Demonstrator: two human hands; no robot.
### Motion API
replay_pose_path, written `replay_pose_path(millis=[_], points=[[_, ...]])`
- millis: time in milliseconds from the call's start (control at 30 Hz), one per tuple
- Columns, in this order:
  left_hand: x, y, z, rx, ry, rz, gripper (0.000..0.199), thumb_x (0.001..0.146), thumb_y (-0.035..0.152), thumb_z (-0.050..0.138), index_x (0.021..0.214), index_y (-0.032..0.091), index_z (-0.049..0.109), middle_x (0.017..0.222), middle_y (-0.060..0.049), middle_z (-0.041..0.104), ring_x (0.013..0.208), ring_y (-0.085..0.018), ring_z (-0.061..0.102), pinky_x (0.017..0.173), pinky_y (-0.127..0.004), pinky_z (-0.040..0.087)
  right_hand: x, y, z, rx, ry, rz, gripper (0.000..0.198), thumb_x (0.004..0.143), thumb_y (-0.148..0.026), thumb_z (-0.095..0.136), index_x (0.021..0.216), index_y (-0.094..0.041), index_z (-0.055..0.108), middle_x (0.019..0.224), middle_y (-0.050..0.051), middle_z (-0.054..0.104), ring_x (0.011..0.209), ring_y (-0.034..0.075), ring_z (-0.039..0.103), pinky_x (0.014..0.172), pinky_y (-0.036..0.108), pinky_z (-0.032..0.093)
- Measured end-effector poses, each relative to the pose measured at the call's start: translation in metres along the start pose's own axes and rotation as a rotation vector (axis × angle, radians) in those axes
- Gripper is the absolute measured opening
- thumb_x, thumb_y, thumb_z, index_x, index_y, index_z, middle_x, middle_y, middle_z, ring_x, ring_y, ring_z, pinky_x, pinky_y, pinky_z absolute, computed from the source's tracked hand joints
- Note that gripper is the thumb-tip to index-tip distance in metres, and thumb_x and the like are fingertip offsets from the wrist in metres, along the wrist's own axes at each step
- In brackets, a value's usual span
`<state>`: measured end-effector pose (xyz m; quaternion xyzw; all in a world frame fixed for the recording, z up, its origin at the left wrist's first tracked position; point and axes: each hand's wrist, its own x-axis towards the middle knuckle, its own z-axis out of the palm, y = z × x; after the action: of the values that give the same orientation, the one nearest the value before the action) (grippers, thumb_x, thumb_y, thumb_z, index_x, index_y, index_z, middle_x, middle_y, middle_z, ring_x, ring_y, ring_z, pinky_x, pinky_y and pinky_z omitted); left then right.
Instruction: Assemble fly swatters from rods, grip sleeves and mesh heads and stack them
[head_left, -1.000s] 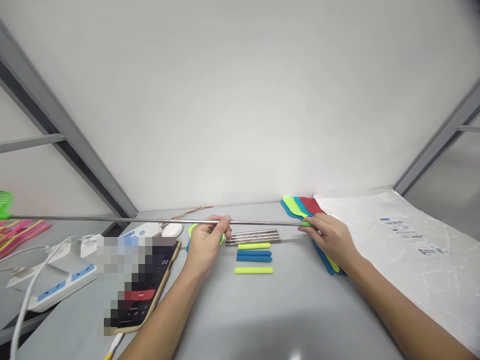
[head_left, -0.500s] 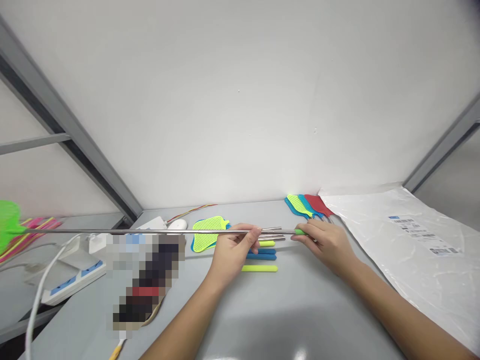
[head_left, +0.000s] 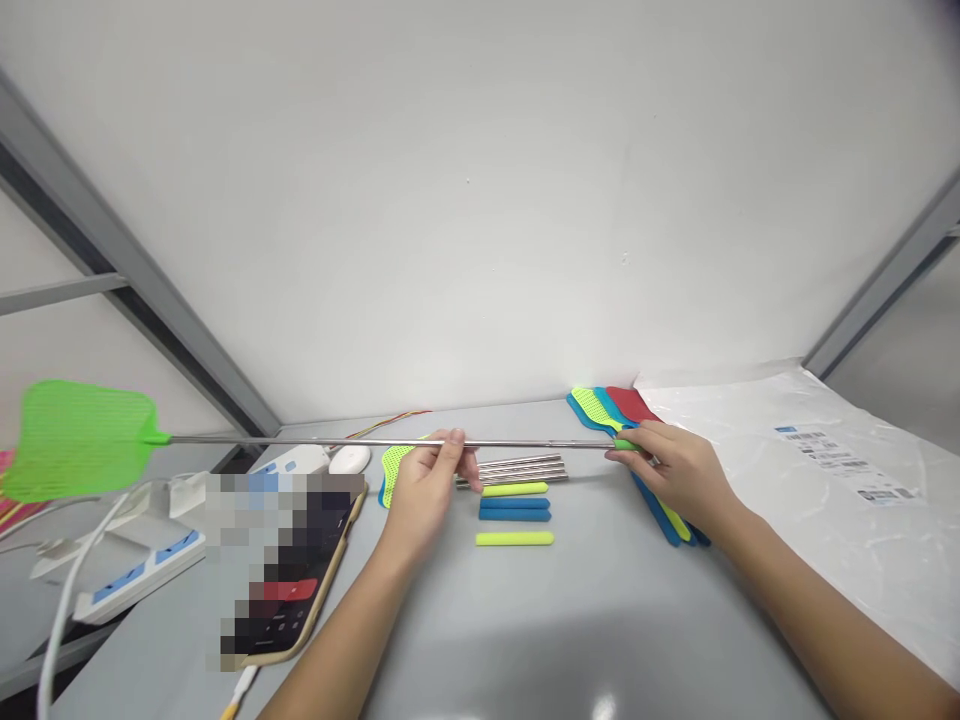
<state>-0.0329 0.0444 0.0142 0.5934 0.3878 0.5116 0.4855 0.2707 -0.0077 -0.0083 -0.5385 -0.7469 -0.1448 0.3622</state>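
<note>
Head view: well left of the fingers of the left hand (head_left: pixel 426 492), the green swatter (head_left: pixel 84 440) shows its mesh head (slightly blurred) on a straight silvery rod (head_left: pixel 540 443). Those fingers pinch the rod; metal tubes (head_left: pixel 532 467) lie below right of them. The right hand (head_left: pixel 679 472) closes its fingers round the green grip (head_left: pixel 624 445). Adjusting that grip seems the step; the next move likely calls for straight alignment.

Bright green swatter head (head_left: pixel 84 441), silvery rod (head_left: pixel 525 443)
</note>
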Motion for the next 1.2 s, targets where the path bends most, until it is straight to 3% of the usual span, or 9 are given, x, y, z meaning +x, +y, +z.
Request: replay_pose_path(millis=[100, 167, 267, 700, 933, 1067, 1200], points=[[-0.001, -0.002, 0.001, 0.018, -0.043, -0.02, 0.049, 0.09, 0.046, 0.05, 0.049, 0.02, 0.04, 0.046, 0.005, 0.033, 0.049, -0.011, 0.042, 0.071, -0.03, 0.045, 0.0, 0.001, 0.0, 0.007, 0.001, -0.008, 0.018, 0.089, -0.036, 0.059, 0.085, -0.02, 0.066, 0.068, 0.0, 0.059, 0.06, 0.012, 0.049, 0.058, 0.025, 0.036], [-0.002, -0.003, 0.002, -0.086, -0.063, -0.052, 0.053, 0.09, 0.046, 0.048, 0.048, 0.021, 0.028, 0.046, 0.006, 0.023, 0.045, -0.01, 0.033, 0.068, -0.03, 0.044, -0.001, 0.001, 0.001, 0.006, 0.005, -0.018, 0.017, 0.089, -0.036, 0.059, 0.086, -0.02, 0.066, 0.068, 0.0, 0.059, 0.06, 0.012, 0.05, 0.058, 0.025, 0.037], [-0.003, -0.002, 0.006, -0.194, -0.07, -0.081, 0.052, 0.09, 0.046, 0.047, 0.051, 0.022, 0.023, 0.047, 0.008, 0.017, 0.043, -0.009, 0.024, 0.062, -0.03, 0.043, -0.003, -0.001, 0.004, -0.016, 0.014, -0.037, 0.018, 0.089, -0.036, 0.059, 0.086, -0.02, 0.065, 0.069, 0.001, 0.061, 0.06, 0.013, 0.051, 0.059, 0.026, 0.036], [-0.013, -0.001, 0.023, -0.234, -0.125, -0.107, 0.05, 0.091, 0.048, 0.046, 0.053, 0.022, 0.025, 0.046, 0.008, 0.02, 0.043, -0.009, 0.025, 0.056, -0.029, 0.039, -0.004, -0.023, 0.003, -0.129, -0.008, -0.097, 0.019, 0.093, -0.034, 0.053, 0.087, -0.02, 0.065, 0.074, 0.002, 0.065, 0.064, 0.014, 0.055, 0.059, 0.027, 0.033], [-0.012, -0.002, 0.019, -0.151, -0.157, -0.108, 0.054, 0.092, 0.052, 0.042, 0.05, 0.022, 0.026, 0.046, 0.005, 0.024, 0.045, -0.01, 0.028, 0.056, -0.029, 0.037, -0.002, -0.025, 0.002, -0.158, -0.01, -0.109, 0.02, 0.094, -0.035, 0.052, 0.089, -0.02, 0.064, 0.076, 0.001, 0.067, 0.065, 0.013, 0.057, 0.06, 0.027, 0.033], [-0.006, 0.002, 0.008, -0.155, -0.095, -0.107, 0.052, 0.089, 0.053, 0.047, 0.052, 0.021, 0.029, 0.049, 0.005, 0.024, 0.046, -0.01, 0.027, 0.047, -0.026, 0.025, -0.001, -0.018, -0.002, -0.156, 0.002, -0.083, 0.023, 0.092, -0.038, 0.053, 0.086, -0.02, 0.066, 0.071, 0.001, 0.065, 0.064, 0.014, 0.056, 0.058, 0.027, 0.033], [0.002, 0.008, -0.004, -0.205, 0.036, -0.068, 0.048, 0.088, 0.046, 0.052, 0.053, 0.02, 0.031, 0.051, 0.005, 0.024, 0.048, -0.01, 0.028, 0.047, -0.025, 0.024, -0.002, -0.005, -0.008, -0.137, 0.026, -0.053, 0.023, 0.092, -0.038, 0.054, 0.087, -0.02, 0.067, 0.069, 0.002, 0.063, 0.06, 0.013, 0.054, 0.057, 0.026, 0.034]])
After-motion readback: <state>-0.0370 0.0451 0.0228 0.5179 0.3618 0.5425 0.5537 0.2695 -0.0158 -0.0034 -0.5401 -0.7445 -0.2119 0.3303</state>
